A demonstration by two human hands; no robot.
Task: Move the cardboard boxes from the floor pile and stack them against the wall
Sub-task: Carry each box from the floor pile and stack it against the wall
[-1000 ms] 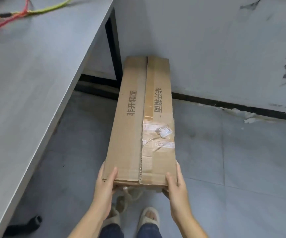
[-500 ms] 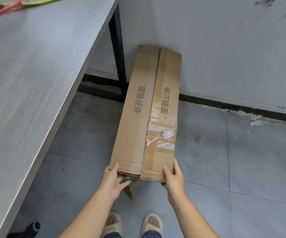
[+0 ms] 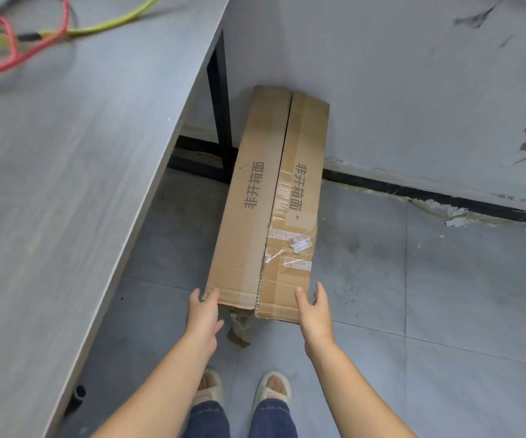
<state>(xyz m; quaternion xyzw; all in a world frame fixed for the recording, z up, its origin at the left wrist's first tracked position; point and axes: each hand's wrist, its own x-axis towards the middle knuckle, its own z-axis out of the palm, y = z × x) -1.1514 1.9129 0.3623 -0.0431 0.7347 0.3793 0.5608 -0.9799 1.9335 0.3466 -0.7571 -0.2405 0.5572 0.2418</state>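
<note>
Item 1: your feet in pale open-toed slippers (image 3: 272, 387), below dark blue denim trouser legs (image 3: 271, 418), on a floor of large smooth grey tiles (image 3: 445, 311) with thin grout lines and dark scuffs.

Item 2: your hands. Your left hand (image 3: 203, 317) has its fingers fairly straight, thumb apart, fingertips at the near left corner of the box. Your right hand (image 3: 314, 311) is spread, thumb lying on the top face at the near right corner and fingers down the right side. Neither visibly curls round the box; you cannot tell whether they press on it or merely touch.

Item 3: long narrow brown corrugated cardboard box (image 3: 271, 210). Flat, matte top face with a seam running lengthwise; clear glossy tape, wrinkled, over the nearer right half; torn white label remnants (image 3: 299, 246), print too small to read. Black characters "非开箱面" printed twice, one each side of the seam. A crumpled scrap of tape and cardboard (image 3: 239, 327) hangs out of the near end. The box slopes up from your hands, far end at the wall, just right of the black metal leg (image 3: 220, 102).

Item 4: pale grey wood-grain tabletop (image 3: 65, 184), left, carrying red and yellow-green cables (image 3: 34, 36).

Item 5: grey painted wall (image 3: 382, 74), dark patches on the right, black skirting strip (image 3: 429, 194) with flaking paint.
</note>
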